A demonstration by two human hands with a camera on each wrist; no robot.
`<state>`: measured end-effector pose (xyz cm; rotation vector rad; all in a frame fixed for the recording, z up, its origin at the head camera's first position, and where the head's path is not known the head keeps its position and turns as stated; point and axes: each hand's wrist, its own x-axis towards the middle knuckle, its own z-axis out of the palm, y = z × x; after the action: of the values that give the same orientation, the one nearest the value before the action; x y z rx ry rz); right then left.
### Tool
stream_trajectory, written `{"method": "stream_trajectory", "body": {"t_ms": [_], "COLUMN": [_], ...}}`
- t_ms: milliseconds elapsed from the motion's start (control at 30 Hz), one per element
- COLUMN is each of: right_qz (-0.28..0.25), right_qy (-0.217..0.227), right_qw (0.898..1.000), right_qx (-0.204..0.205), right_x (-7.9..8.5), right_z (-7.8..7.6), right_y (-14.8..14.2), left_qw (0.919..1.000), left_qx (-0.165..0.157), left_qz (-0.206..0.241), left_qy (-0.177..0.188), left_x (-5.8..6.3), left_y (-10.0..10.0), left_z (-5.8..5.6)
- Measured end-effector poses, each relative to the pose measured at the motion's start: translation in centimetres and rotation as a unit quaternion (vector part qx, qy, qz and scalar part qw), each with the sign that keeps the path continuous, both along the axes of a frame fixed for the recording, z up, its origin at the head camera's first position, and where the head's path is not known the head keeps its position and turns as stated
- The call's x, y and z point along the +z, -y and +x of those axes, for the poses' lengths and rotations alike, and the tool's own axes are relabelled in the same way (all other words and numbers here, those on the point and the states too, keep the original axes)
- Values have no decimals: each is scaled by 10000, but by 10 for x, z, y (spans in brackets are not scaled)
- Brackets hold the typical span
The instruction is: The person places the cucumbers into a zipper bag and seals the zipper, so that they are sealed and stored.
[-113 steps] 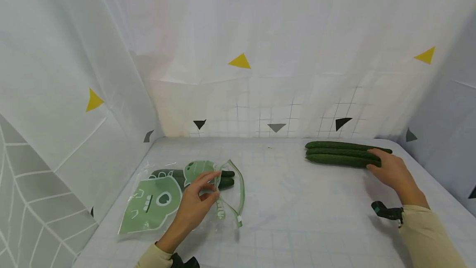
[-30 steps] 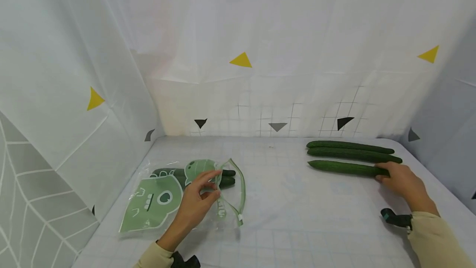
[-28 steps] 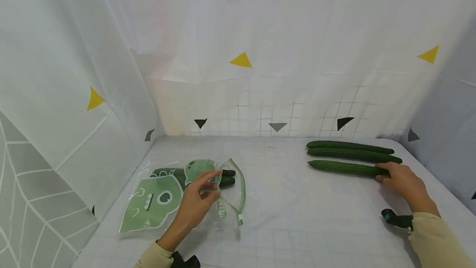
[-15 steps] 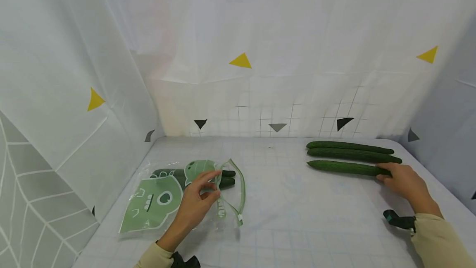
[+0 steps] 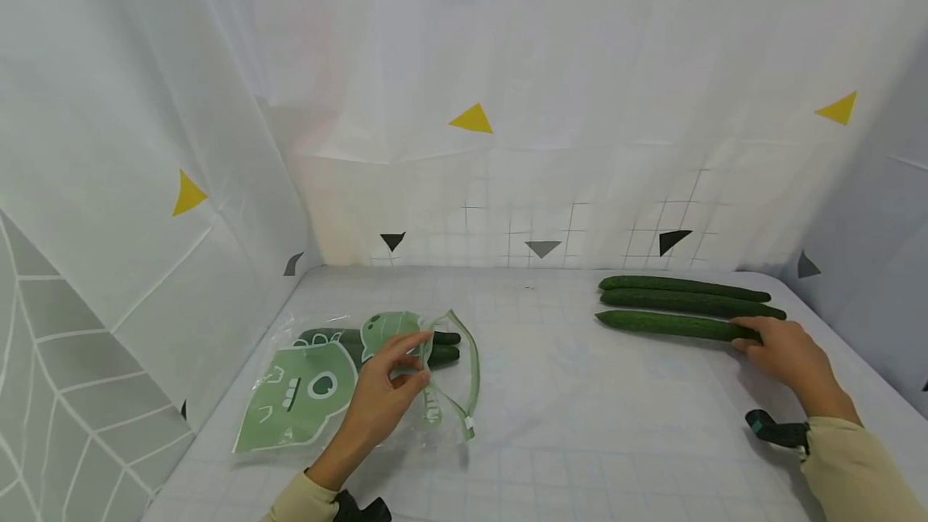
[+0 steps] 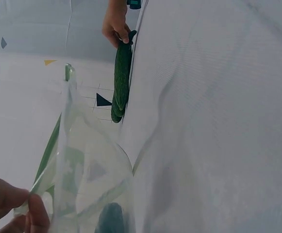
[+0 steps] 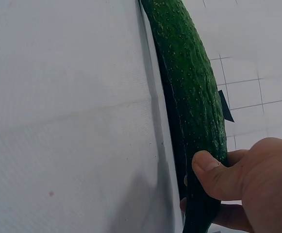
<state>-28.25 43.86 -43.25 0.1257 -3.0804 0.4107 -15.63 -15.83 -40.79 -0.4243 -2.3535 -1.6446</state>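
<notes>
On the left of the head view lies a clear zip bag [image 5: 297, 401] with a green cartoon dinosaur print. My left hand [image 5: 380, 393] pinches the green edge of its mouth, which gapes to the right. Dark cucumbers [image 5: 445, 355] lie inside the bag, partly hidden by the print and my hand. At the right, my right hand [image 5: 790, 357] grips the near end of a cucumber [image 5: 667, 324], thumb on one side in the right wrist view. Two more cucumbers [image 5: 681, 300] lie just behind it, side by side.
A white cloth with a faint grid covers the table [image 5: 551, 393]. White curtains with yellow and dark triangles stand behind and on both sides. A small slider [image 5: 468, 424] sits on the bag's green zip strip.
Over the earlier frames the front cucumber came away from the other two, towards me, in my right hand. In the last second it shifted slightly left. My left hand stays put.
</notes>
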Motion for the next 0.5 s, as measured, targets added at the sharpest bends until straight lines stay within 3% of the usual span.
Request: {"method": "stream_trajectory", "body": {"t_ms": [500], "right_qz": [-48], "right_qy": [-80], "right_qw": [9999], "right_qx": [-134], "right_x": [2], "right_z": [0], "right_y": [7], "left_qw": [10000], "left_qx": [28], "left_qz": [24], "left_qy": [0], "left_x": [0], "left_y": [0], "left_z": [0]}}
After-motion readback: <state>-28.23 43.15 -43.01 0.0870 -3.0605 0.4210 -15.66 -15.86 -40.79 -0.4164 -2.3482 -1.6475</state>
